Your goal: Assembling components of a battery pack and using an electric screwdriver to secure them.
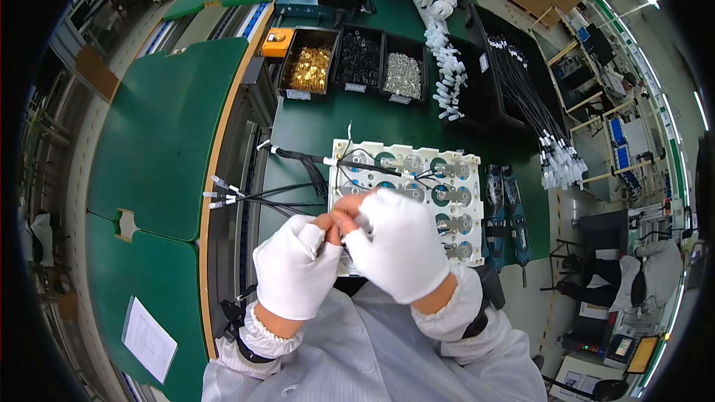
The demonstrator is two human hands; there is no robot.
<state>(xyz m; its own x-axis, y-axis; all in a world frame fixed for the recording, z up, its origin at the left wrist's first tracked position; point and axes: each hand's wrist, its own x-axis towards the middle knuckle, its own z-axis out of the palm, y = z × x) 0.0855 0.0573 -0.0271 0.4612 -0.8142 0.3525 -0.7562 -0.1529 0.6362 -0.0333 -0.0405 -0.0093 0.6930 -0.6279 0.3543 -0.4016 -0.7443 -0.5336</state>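
Observation:
My left hand [298, 264], in a white glove with bare fingertips, is closed in a pinch over the left side of a white panel [477, 212]. My right hand [402, 246], gloved the same way, pinches at the same spot, its fingertips against the left's. Whatever sits between the fingers is too small and covered to make out. Round openings with metal plates fill the panel, and my hands hide its lower left part. Across its upper side runs a black wire harness [304, 158]. Black cables with white connectors [223, 195] stick out to the left.
Beyond the panel stand bins of gold-coloured parts [310, 67], black parts [359, 59] and silver parts [404, 74]. Two teal electric screwdrivers [515, 212] lie right of it. Cables with clear-tipped ends [560, 156] hang from a black tub. A co-worker's gloved hands [442, 6] are at the far end.

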